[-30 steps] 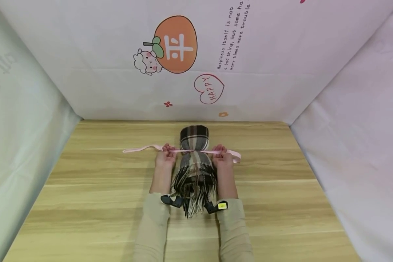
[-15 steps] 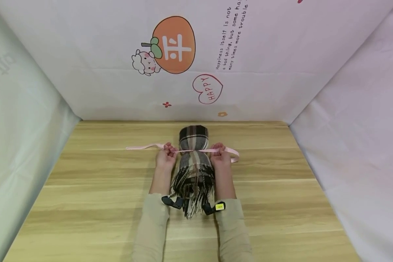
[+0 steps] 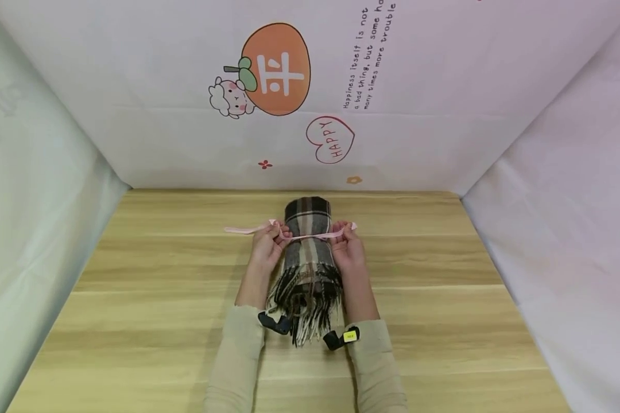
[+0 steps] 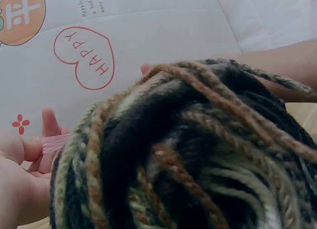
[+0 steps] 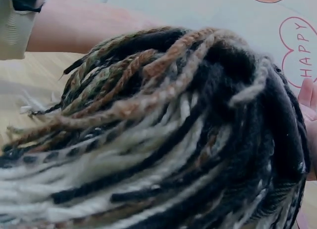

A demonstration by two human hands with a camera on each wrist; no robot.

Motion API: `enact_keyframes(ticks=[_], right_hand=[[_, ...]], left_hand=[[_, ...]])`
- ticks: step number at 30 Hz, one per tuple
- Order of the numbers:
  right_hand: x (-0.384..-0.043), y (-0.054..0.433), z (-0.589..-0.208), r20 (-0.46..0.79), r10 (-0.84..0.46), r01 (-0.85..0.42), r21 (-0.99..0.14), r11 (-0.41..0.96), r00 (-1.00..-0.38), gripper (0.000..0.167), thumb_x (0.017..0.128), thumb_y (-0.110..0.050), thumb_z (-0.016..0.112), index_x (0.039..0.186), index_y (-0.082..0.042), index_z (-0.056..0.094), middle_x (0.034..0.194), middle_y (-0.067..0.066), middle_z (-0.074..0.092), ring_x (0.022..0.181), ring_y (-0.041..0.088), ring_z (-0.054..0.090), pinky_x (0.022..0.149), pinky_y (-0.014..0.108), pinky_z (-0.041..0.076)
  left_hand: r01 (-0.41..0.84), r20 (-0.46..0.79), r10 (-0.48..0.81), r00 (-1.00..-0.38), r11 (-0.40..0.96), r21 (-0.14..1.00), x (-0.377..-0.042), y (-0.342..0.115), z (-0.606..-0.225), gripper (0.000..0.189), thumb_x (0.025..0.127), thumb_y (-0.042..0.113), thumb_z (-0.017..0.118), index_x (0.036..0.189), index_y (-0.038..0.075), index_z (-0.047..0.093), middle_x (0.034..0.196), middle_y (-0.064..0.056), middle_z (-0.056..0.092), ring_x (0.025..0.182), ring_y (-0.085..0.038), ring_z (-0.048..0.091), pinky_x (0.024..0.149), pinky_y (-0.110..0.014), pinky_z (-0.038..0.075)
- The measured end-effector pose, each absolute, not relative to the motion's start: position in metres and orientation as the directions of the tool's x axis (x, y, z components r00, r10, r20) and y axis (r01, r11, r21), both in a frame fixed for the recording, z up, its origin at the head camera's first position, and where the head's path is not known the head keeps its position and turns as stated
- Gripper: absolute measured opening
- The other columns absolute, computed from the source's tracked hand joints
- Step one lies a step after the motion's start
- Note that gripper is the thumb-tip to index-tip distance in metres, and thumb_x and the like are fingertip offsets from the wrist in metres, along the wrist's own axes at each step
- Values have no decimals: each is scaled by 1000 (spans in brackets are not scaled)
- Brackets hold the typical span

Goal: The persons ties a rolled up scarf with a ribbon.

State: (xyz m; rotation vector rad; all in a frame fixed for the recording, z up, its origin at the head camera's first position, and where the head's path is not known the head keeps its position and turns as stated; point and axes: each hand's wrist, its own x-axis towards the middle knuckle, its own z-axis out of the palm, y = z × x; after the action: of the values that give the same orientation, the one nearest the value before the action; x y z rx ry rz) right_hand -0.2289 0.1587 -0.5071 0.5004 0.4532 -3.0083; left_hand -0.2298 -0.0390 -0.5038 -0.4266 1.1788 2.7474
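A rolled plaid scarf (image 3: 308,258) in black, grey, cream and brown lies lengthwise on the table, its fringe toward the person. Around its upper half runs a pink ribbon (image 3: 312,236). On the left side my left hand (image 3: 268,246) pinches the ribbon, and a loose tail trails off leftward. My right hand (image 3: 348,248) grips the ribbon just right of the roll, with a short end showing past the fingers. In the left wrist view, the fringe (image 4: 173,155) hides much, while the ribbon (image 4: 55,144) crosses the left fingers. The right wrist view is mostly fringe (image 5: 148,125).
A wood-grain table (image 3: 434,321) spreads on both sides of the scarf. A white printed backdrop (image 3: 418,137) stands behind, with white sheets on the left and right. Dark wrist cameras (image 3: 275,323) sit near the fringe.
The ribbon has slackened, and the scarf's pinched waist has widened. My left hand has shifted right, drawing the left tail with it. The loop hanging beyond my right hand no longer shows.
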Motion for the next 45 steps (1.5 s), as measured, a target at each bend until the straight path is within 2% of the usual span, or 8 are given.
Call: enact_keyframes(ticks=[4, 10, 17, 21, 25, 31, 36, 45], right_hand=[[-229, 156, -508, -290, -14, 122, -357, -926, -957, 29, 106, -13, 38, 89, -4, 58, 77, 5, 65, 70, 13, 67, 73, 27, 59], [-228, 154, -505, -180, -25, 115, -509, -853, -983, 28, 104, -19, 44, 87, -5, 62, 74, 3, 65, 61, 9, 61, 63, 21, 55], [-230, 153, -498, -45, -84, 91, -686, -722, -995, 31, 104, -20, 44, 87, -7, 66, 71, 0, 66, 51, 5, 54, 58, 19, 53], [-229, 152, -497, 26, -113, 42, -827, -561, -993, 27, 104, -19, 47, 94, -7, 69, 68, -1, 65, 43, 4, 47, 55, 19, 52], [-230, 151, -494, 81, -139, -17, -912, -409, -987, 24, 105, -18, 50, 112, -1, 64, 66, -2, 64, 39, 4, 42, 51, 17, 49], [-231, 146, -484, 108, -145, -60, -952, -301, -984, 35, 103, -12, 53, 129, 12, 49, 60, -2, 64, 35, 6, 37, 49, 19, 48], [-232, 144, -480, 106, -141, -68, -966, -250, -984, 34, 102, -10, 55, 130, 10, 53, 59, 0, 63, 35, 6, 39, 48, 20, 48], [-234, 142, -476, 94, -182, -66, -986, -153, -979, 36, 102, -5, 53, 135, 9, 55, 62, -1, 66, 38, 7, 43, 40, 19, 40]], left_hand=[[-234, -295, 17, -955, -653, 720, -229, -41, -503, 15, 105, 8, 47, 103, -4, 55, 76, -6, 65, 64, -11, 63, 63, -20, 57], [-258, -270, 60, -961, -546, 797, -234, -41, -499, 19, 103, 8, 53, 106, -9, 59, 74, -4, 66, 57, -7, 58, 58, -17, 54], [-246, -212, 142, -967, -292, 924, -241, -44, -492, 28, 102, 13, 57, 112, -12, 64, 74, -2, 69, 54, -5, 55, 52, -16, 50], [-132, -114, 197, -974, -83, 988, -241, -47, -488, 28, 102, 14, 58, 111, -11, 67, 72, 1, 71, 52, -7, 55, 52, -19, 49], [-43, -59, 253, -966, 67, 997, -241, -46, -481, 26, 101, 18, 59, 104, -6, 70, 73, 1, 71, 52, -8, 56, 52, -22, 49], [-5, -38, 288, -957, 114, 994, -244, -41, -472, 23, 101, 16, 59, 109, -4, 67, 74, -4, 71, 51, -9, 56, 50, -23, 48], [21, -22, 311, -950, 134, 991, -245, -39, -472, 25, 102, 15, 58, 118, -3, 65, 74, -7, 72, 49, -9, 56, 50, -23, 49], [55, 6, 340, -940, 136, 989, -246, -37, -472, 25, 102, 14, 57, 118, -3, 65, 68, 1, 69, 47, -8, 54, 48, -23, 48]])
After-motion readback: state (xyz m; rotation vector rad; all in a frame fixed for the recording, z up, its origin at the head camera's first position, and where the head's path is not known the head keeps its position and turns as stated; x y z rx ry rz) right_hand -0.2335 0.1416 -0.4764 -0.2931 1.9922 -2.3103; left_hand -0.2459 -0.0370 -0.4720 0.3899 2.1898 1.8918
